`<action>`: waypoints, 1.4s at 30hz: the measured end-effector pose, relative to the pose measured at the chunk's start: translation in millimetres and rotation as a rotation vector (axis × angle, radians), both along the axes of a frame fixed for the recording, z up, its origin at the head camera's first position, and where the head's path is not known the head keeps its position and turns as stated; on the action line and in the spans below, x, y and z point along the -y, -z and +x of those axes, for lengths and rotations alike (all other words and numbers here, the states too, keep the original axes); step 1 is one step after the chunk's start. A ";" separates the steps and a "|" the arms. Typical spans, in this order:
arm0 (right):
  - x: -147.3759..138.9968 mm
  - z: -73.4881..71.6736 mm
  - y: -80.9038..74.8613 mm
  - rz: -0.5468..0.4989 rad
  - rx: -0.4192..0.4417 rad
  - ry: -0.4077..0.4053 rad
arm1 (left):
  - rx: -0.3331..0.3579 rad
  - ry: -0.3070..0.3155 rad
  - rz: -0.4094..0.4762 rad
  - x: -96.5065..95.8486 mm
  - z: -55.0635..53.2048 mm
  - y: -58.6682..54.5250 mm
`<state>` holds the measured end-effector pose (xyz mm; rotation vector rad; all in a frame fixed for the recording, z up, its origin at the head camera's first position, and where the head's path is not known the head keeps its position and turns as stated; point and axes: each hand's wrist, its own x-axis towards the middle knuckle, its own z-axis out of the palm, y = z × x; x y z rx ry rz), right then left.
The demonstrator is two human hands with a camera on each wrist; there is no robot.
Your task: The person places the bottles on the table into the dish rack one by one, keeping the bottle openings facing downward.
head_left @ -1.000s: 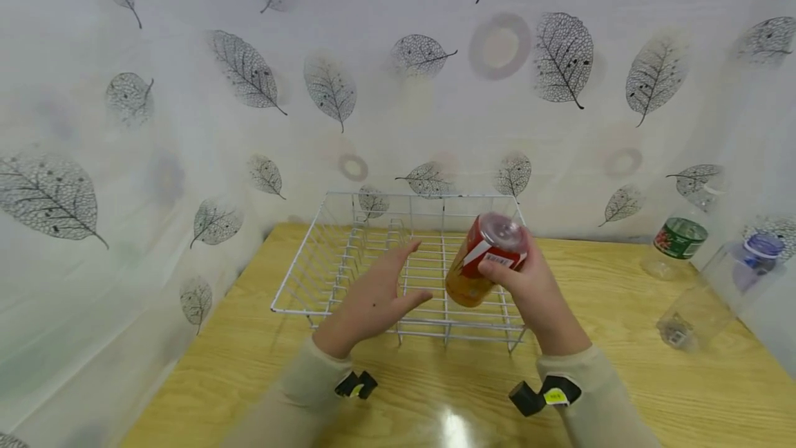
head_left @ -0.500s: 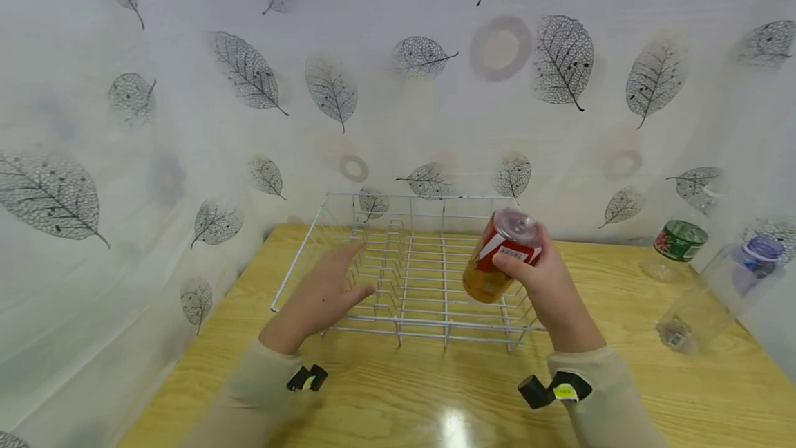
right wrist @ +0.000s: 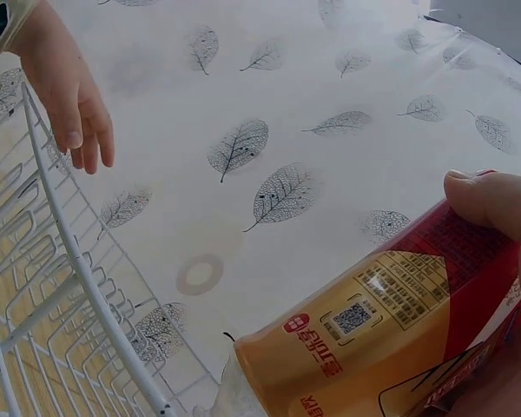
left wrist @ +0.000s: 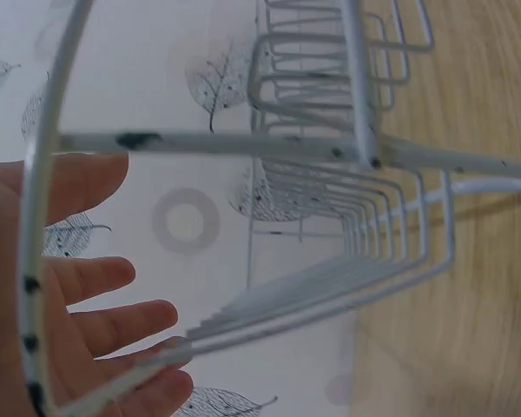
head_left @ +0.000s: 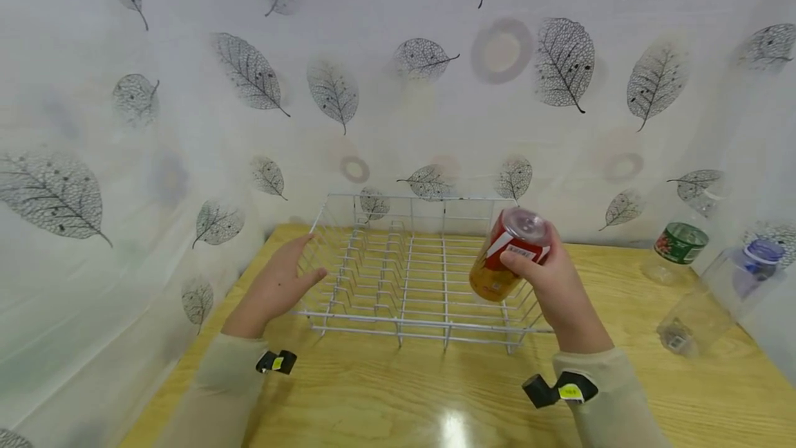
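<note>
My right hand [head_left: 562,296] grips a red and gold drink can [head_left: 506,254], its thumb on the near side. The can leans, top up and to the right, over the right part of a white wire dish rack [head_left: 429,323]. In the right wrist view the can's gold side [right wrist: 373,326] shows printed text and a square code. At the rack's left side my left hand [head_left: 273,289] has its fingers extended and the thumb spread apart, holding nothing. Seen from the left wrist, those fingers [left wrist: 126,334] lie beyond the rack's wires.
On the right of the wooden table [head_left: 385,393] stand a clear bottle with a green label [head_left: 680,243] and a larger clear bottle with a purple-blue neck [head_left: 763,254]. A white leaf-print curtain [head_left: 398,130] hangs behind and to the left.
My left hand has moved left from over the rack's middle to its left side. The right hand has shifted slightly right, carrying the can.
</note>
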<state>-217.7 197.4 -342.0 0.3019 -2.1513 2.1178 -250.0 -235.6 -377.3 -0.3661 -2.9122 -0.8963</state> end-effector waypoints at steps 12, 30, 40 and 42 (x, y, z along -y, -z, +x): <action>-1.3 -2.3 -0.3 0.014 0.008 0.012 | 0.171 -0.006 0.188 25.4 -9.7 18.4; 4.2 -8.7 1.2 0.135 -0.007 -0.032 | 0.289 0.049 0.596 24.4 -13.3 32.7; 19.8 -18.8 -6.8 0.170 -0.027 -0.084 | 0.298 0.084 0.641 26.1 -7.8 31.9; 23.4 -21.7 -10.8 0.175 -0.042 -0.087 | 0.287 0.091 0.640 26.4 -8.6 32.7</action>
